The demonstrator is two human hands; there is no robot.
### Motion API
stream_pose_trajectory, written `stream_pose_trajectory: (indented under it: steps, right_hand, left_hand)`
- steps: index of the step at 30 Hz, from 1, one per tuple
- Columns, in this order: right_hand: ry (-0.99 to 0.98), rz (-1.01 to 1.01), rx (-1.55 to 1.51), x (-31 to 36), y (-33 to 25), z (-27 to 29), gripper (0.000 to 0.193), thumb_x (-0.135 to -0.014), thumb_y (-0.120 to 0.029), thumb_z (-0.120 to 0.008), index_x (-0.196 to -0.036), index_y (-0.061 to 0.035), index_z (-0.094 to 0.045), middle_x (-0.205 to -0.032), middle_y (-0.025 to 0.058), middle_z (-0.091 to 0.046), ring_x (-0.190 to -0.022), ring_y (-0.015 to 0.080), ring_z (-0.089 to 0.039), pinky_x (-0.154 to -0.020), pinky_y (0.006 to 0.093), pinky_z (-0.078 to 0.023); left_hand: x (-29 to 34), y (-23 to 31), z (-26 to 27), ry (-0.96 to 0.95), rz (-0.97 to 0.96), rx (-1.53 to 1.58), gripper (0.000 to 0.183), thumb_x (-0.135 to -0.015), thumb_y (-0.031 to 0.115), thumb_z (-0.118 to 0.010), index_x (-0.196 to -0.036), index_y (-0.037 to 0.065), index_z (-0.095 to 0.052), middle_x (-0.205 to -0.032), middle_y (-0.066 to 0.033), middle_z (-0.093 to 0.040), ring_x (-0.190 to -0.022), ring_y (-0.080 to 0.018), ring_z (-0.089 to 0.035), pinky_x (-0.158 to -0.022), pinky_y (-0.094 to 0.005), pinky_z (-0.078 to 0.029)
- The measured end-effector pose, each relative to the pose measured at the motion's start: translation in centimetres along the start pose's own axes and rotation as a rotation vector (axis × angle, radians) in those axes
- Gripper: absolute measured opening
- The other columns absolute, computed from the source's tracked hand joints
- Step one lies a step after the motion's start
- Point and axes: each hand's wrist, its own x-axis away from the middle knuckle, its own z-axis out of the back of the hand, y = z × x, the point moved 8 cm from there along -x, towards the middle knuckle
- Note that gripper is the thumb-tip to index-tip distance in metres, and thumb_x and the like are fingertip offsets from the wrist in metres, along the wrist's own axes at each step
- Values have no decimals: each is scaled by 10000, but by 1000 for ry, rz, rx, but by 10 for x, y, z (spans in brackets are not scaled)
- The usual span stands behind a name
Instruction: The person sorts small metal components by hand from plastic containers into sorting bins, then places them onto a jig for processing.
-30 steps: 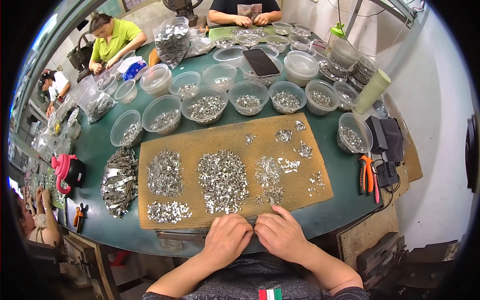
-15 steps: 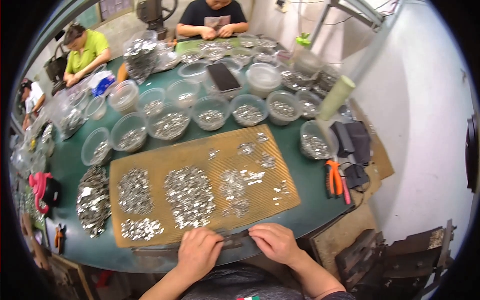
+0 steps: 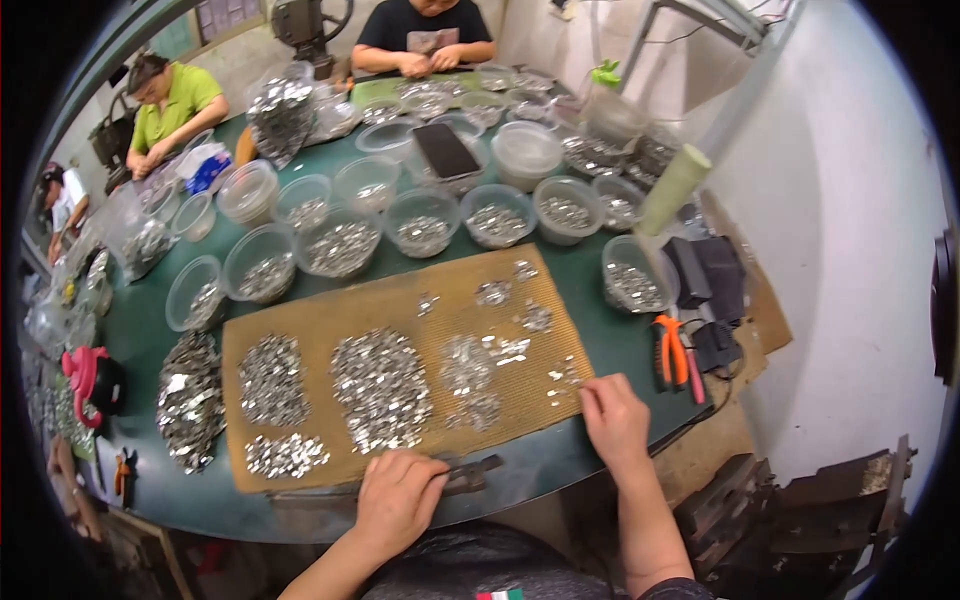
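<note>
My left hand (image 3: 400, 490) is at the near edge of the table, its fingers closed over a dark metal strip (image 3: 470, 476) that lies along that edge. My right hand (image 3: 615, 418) has thumb and forefinger pinched together at the right edge of a tan ribbed mat (image 3: 400, 290). What that pinch holds, if anything, is too small to make out. Just left of those fingertips lie a few loose shiny metal pieces (image 3: 562, 375). Larger spreads of the same pieces cover the mat, including a big middle heap (image 3: 382, 388) and a left heap (image 3: 274, 380).
Clear plastic tubs (image 3: 422, 222) of metal pieces line the mat's far side. A phone (image 3: 446, 152) rests on one tub. Orange-handled pliers (image 3: 668, 352) lie at right, a bulging silvery bag (image 3: 190, 405) at left. Two people work across the table, another farther left.
My right hand has left the metal strip and moved right and forward to the mat's right edge. My left hand has stayed at the strip.
</note>
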Motion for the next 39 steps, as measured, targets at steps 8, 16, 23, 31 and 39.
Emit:
stream_pose_trajectory:
  steps: [8,16,23,31,39]
  right_hand:
    - [-78,-2,44,-1,0,-3,74,-871,-29,-691,-889,-43,-621,-846,112,-621,-683,330,-650,-606,417,-528]
    - [-117,49,-108,12,-34,-3,98,-892,-50,-692,-958,-55,-620,-935,124,-671,-773,336,-680,-646,399,-546]
    - [-323,470,-356,33,-150,-24,195,-821,-35,-750,-977,-56,-635,-1013,90,-686,-901,291,-690,-789,403,-564]
    - [-444,604,-312,52,-185,-54,220,-801,-59,-760,-986,-43,-641,-1066,75,-677,-1018,260,-677,-891,409,-544]
    - [-483,528,-360,51,-198,-62,143,-833,-66,-743,-956,-49,-672,-1024,73,-696,-1005,260,-695,-914,400,-552]
  left_hand:
    - [-4,4,-5,-10,-13,-41,205,-867,216,-778,-1020,105,-698,-950,-47,-642,-958,-268,-603,-831,-400,-448]
    - [4,-5,7,-35,5,11,224,-856,177,-793,-1036,82,-699,-970,-78,-670,-958,-288,-624,-837,-412,-484]
    - [17,-22,43,54,49,203,214,-847,75,-781,-1044,40,-706,-1037,-129,-698,-1036,-313,-660,-892,-405,-537]
    - [46,-49,68,185,62,134,185,-824,49,-790,-989,38,-706,-964,-112,-697,-987,-311,-672,-858,-403,-543]
    - [73,-77,101,267,78,90,178,-798,-2,-789,-949,37,-703,-941,-110,-696,-952,-305,-679,-831,-394,-540]
